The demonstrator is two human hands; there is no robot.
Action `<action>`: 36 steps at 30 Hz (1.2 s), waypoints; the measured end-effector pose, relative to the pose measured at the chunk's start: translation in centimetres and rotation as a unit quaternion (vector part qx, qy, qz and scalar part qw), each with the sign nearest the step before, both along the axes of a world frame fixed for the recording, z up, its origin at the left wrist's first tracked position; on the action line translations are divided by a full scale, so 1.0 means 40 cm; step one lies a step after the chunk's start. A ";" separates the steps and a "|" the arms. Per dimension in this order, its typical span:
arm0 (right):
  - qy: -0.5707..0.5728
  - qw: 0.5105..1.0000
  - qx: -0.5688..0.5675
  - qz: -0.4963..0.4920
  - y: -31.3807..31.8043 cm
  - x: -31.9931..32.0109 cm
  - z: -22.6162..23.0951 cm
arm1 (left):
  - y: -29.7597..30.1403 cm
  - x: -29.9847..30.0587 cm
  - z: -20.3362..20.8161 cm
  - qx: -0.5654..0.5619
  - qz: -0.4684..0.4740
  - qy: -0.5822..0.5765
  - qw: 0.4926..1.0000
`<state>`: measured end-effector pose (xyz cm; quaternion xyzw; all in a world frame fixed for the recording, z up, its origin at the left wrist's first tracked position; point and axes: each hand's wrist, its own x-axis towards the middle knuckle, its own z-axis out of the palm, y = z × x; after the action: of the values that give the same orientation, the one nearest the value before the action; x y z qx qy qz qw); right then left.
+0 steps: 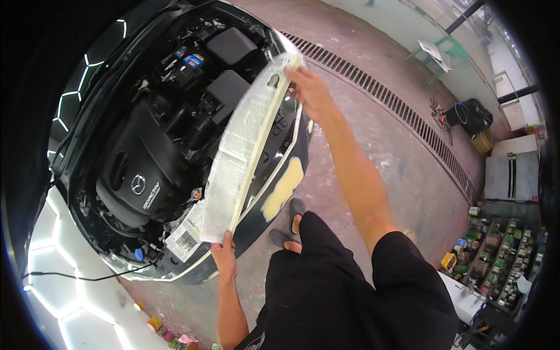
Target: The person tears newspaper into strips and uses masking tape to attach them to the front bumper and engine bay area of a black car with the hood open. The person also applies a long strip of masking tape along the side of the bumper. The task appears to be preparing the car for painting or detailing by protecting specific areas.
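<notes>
A long strip of whitish, see-through masking film with a cream tape edge stretches over the front of a dark car's open engine bay. My left hand pinches its near end, close to a white printed label. At the far end, my right hand grips the taped edge between thumb and fingers. Beneath the strip, the car's front bumper carries pale tape along its upper edge and a smooth cream patch on its face. I cannot tell whether the strip touches the car.
A black engine cover and a battery show in the bay. A thin black rod meets its near edge. A floor grate runs along the right, with a green chair beyond. Racks of small cans stand at lower right.
</notes>
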<state>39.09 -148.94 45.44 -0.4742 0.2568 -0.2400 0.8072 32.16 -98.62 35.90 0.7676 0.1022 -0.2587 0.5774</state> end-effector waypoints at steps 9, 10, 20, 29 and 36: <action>0.174 0.981 -0.079 0.042 -0.320 0.000 -0.324 | -0.278 -0.062 -0.134 0.088 -0.008 -0.055 0.995; 0.182 0.982 -0.054 0.013 -0.337 0.017 -0.371 | -0.311 -0.070 -0.146 0.105 -0.013 -0.082 0.991; 0.143 0.989 0.002 0.050 -0.445 0.034 -0.670 | -0.439 -0.169 -0.232 0.217 -0.008 -0.099 0.971; 0.124 0.986 -0.114 0.015 -0.478 0.032 -0.721 | -0.465 -0.196 -0.202 0.219 -0.025 -0.046 0.974; 0.111 0.969 -0.215 -0.043 -0.459 0.037 -0.758 | -0.459 -0.242 -0.221 0.202 -0.030 -0.034 0.978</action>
<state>40.56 -167.32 15.11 -0.6487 0.3074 -0.2703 0.6416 22.48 -116.98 27.04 0.8792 0.1097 -0.2239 0.4059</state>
